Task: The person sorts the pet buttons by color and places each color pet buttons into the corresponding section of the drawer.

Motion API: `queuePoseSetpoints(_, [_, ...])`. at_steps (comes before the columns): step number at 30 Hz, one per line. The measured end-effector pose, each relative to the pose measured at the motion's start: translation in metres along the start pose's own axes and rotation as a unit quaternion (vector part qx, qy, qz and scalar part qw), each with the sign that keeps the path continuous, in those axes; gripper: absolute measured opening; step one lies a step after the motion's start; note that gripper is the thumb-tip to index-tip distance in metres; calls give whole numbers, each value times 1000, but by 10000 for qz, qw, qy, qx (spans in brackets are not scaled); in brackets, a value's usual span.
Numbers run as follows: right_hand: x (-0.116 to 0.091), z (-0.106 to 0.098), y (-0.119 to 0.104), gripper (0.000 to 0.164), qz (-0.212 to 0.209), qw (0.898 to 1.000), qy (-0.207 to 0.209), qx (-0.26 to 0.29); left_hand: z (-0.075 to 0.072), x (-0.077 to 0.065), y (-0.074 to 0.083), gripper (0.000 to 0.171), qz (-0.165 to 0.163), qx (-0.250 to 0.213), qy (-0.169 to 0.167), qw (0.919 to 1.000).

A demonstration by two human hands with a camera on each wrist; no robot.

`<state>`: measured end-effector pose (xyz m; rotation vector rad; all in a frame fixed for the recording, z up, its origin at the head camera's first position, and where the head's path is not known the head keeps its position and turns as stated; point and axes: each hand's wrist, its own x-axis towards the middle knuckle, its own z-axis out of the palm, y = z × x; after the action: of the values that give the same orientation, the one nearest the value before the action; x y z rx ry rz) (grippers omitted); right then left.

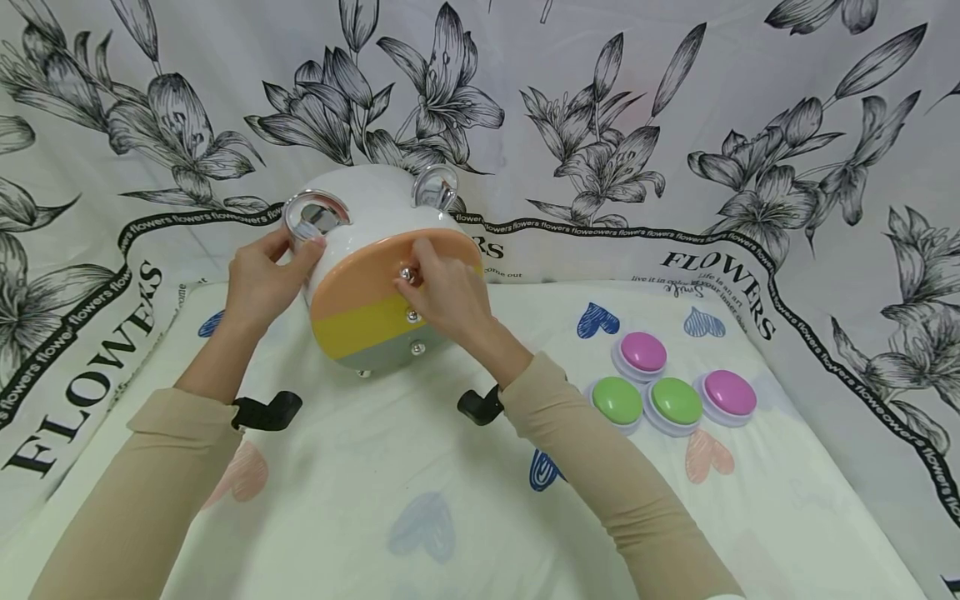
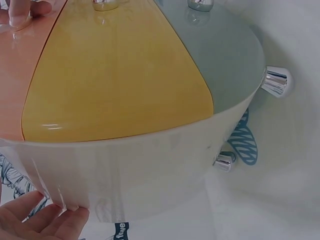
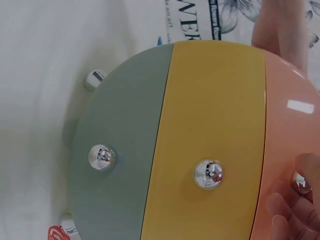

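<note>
A small rounded white storage box [image 1: 375, 187] with orange, yellow and green drawer fronts stands tilted on the bed-like cloth. Two silver rings stick up from its top like ears. My left hand [image 1: 262, 279] steadies its upper left side, thumb near the left silver ring [image 1: 333, 204]; in the left wrist view the fingertips [image 2: 70, 222] touch the white wall. My right hand [image 1: 450, 300] pinches the silver knob [image 3: 301, 183] of the orange drawer [image 1: 360, 275], which sits level with its neighbours. The yellow drawer [image 3: 210, 110] and green drawer [image 3: 120, 115] have bare knobs.
On the right lie two pink push lights [image 1: 643, 352] and two green push lights [image 1: 677, 401], grouped closely. A white cloth with heart prints [image 1: 423, 525] covers the surface. Behind hangs a flower-printed curtain [image 1: 510, 192]. Short silver feet [image 2: 277, 81] jut from the box.
</note>
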<state>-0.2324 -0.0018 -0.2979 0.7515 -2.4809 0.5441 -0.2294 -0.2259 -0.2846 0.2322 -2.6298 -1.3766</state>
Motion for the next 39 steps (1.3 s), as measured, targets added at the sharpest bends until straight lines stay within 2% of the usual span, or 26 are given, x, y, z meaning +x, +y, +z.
queuePoseSetpoints(12, [-2, 1, 0, 29, 36, 9999, 107, 49, 0, 0, 0, 73, -52, -10, -1, 10000])
queuePoseSetpoints(16, [-3, 1, 0, 30, 74, 9999, 11, 125, 0, 0, -1, 73, -70, -19, 7, 10000])
queuePoseSetpoints(22, [-10, 1, 1, 27, 393, 9973, -181, 592, 0, 1, -2, 73, -80, -54, 17, 10000])
queuePoseSetpoints(26, [-20, 7, 5, 28, 328, 9950, 85, 940, 0, 1, -1, 72, -20, -86, 28, 10000])
queuePoseSetpoints(31, [-31, 16, 10, 37, 242, 9937, 288, 1052, 0, 1, -1, 72, -30, -85, 28, 10000])
queuePoseSetpoints(34, [-38, 23, 12, 39, 358, 9944, 244, 962, 1, 1, -1, 72, -57, -74, 31, 10000])
queuePoseSetpoints(39, [-47, 38, 18, 32, 447, 9961, 24, 760, 1, 1, -1, 72, -45, -80, 37, 10000])
